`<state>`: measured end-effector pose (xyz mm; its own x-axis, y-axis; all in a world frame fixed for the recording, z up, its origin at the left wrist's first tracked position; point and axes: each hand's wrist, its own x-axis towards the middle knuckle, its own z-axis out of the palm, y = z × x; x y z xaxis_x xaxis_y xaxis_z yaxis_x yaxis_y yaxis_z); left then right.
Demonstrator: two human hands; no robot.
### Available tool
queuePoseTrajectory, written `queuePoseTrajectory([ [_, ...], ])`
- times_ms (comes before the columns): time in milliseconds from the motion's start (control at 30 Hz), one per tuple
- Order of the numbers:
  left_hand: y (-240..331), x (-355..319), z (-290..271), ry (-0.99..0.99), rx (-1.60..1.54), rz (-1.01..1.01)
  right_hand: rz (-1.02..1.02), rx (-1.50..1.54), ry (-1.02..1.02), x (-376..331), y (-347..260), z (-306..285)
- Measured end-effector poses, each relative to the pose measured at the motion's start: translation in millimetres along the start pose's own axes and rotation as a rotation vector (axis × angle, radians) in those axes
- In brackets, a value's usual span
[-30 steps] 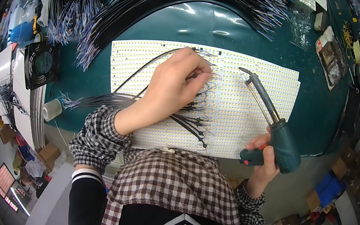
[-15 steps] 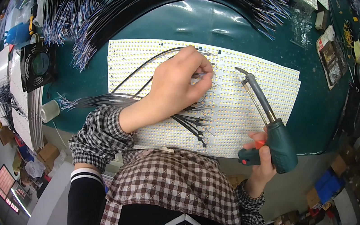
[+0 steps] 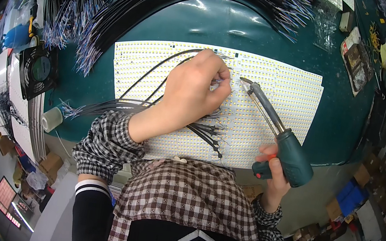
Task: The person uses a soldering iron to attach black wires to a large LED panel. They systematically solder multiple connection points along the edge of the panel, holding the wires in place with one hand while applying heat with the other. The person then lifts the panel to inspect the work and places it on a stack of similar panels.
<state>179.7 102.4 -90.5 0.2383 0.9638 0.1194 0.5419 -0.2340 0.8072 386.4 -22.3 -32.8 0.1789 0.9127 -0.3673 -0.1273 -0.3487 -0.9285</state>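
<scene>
My left hand (image 3: 188,86) is closed in a pinch over a white LED circuit board panel (image 3: 277,107) dotted with rows of small yellow chips. A thin black wire (image 3: 151,67) runs to its fingers, whose tips partly hide the wire's end. My right hand (image 3: 276,182) grips a dark green soldering gun (image 3: 295,158) with a red trigger. The gun slants up and left, its tip a little right of my left fingertips, by the panel's middle seam. Below my left hand, more black wires (image 3: 203,132) lie on the panel with their ends along that seam.
A large bundle of black cables (image 3: 170,0) arcs across the back of the green table mat (image 3: 338,125). On the left stand a black fan (image 3: 38,70) and a white spool (image 3: 52,119). A grimy tin (image 3: 355,64) lies at the back right.
The soldering gun has moved left, bringing its tip closer to my left fingertips. My left hand has shifted slightly right, still pinching.
</scene>
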Motion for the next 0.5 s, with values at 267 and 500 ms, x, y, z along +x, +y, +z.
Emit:
queuePoseTrajectory([
  [267, 2.1, 0.8, -0.4, -0.001, -0.006, -0.011, 0.01, -0.041, -0.009, 0.0, 4.2, 3.0],
  [500, 1.4, 0.7, -0.2, -0.02, 0.003, -0.016, 0.068, -0.052, 0.035, 0.3, 0.9, 7.5],
])
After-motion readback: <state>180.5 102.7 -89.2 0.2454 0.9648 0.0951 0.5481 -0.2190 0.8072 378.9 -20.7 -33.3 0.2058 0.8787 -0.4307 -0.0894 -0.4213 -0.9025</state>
